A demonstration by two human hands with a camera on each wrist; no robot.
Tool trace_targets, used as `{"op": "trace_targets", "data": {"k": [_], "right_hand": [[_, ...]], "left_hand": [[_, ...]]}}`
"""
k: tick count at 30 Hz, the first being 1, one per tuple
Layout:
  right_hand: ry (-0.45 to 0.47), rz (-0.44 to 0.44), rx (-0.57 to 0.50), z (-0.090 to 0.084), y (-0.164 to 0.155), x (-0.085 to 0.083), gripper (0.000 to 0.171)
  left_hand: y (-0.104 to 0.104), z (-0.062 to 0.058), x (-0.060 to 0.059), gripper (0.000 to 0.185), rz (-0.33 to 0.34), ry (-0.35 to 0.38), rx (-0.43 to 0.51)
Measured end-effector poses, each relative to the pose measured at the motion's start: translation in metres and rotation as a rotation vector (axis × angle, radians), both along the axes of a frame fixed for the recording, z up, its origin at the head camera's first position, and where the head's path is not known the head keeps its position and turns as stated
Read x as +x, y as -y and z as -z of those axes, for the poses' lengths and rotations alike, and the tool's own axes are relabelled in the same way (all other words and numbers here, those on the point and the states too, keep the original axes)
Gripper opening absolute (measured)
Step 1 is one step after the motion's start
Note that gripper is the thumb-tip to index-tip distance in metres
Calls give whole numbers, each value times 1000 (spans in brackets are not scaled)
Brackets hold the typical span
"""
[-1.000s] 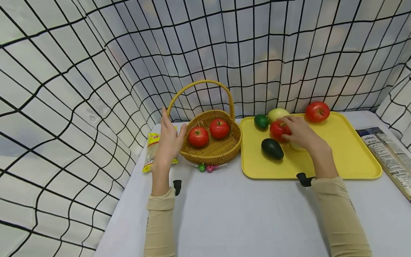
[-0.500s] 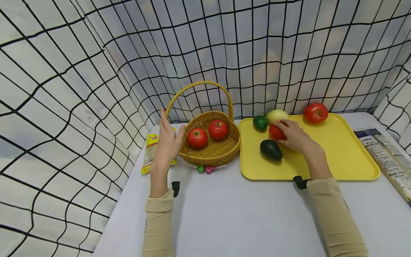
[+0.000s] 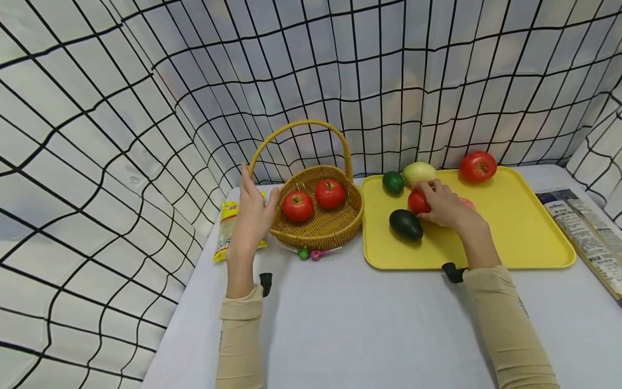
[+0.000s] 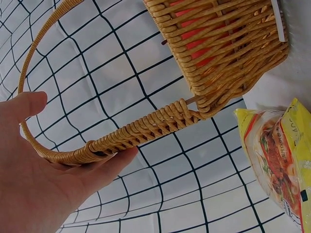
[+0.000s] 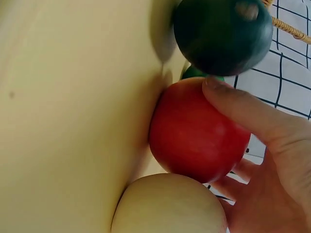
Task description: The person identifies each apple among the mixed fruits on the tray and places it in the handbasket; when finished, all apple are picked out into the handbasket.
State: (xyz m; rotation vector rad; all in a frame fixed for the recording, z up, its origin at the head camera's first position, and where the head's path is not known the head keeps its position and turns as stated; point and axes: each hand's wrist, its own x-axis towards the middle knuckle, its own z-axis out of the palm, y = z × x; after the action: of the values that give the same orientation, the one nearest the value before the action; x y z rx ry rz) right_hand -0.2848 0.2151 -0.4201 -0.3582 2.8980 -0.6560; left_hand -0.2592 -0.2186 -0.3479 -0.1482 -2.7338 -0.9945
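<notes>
Nearest, two lollipops (image 3: 309, 254) lie on the table (image 3: 340, 324) before the wicker basket (image 3: 316, 237). On the yellow tray (image 3: 525, 237), a dark avocado (image 3: 405, 225) sits just in front of the red tomato (image 3: 419, 201), which the right hand (image 3: 446, 209) pinches between thumb and fingers; whether it rests or is raised cannot be told. A pale round fruit (image 5: 167, 206) crowds the tomato too, so dragging it sideways could roll either neighbour, and a shallow hold might slip on that smooth skin. Well apart, the left hand (image 3: 250, 219), fingers extended, touches the basket's handle (image 3: 311, 122); a careless push could tip out two tomatoes (image 3: 298, 207). Behind, a lime (image 3: 393, 182) and a yellow-green fruit (image 3: 419, 173) risk being knocked by a backward swing; another tomato (image 3: 478, 167) lies by the netting (image 3: 431, 49)
</notes>
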Motion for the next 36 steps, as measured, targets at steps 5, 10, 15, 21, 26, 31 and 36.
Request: {"op": "trace_targets", "data": {"k": [5, 10, 15, 21, 26, 31, 36], "right_hand": [[53, 34, 0, -2, -2, 1, 78], [74, 34, 13, -2, -5, 2, 79], [74, 15, 4, -3, -8, 2, 78], [85, 11, -32, -9, -12, 7, 78], [74, 19, -86, -18, -16, 13, 80], [45, 35, -118, -34, -16, 21, 82], [-1, 46, -115, -52, -15, 29, 85]], "left_hand": [[0, 0, 0, 92, 2, -9, 3], [0, 0, 1, 92, -2, -9, 0], [0, 0, 1, 92, -5, -16, -2], [0, 0, 0, 92, -5, -18, -4], [0, 0, 1, 92, -1, -15, -3], [0, -1, 1, 93, 1, -10, -3], [1, -1, 2, 93, 1, 1, 0]]}}
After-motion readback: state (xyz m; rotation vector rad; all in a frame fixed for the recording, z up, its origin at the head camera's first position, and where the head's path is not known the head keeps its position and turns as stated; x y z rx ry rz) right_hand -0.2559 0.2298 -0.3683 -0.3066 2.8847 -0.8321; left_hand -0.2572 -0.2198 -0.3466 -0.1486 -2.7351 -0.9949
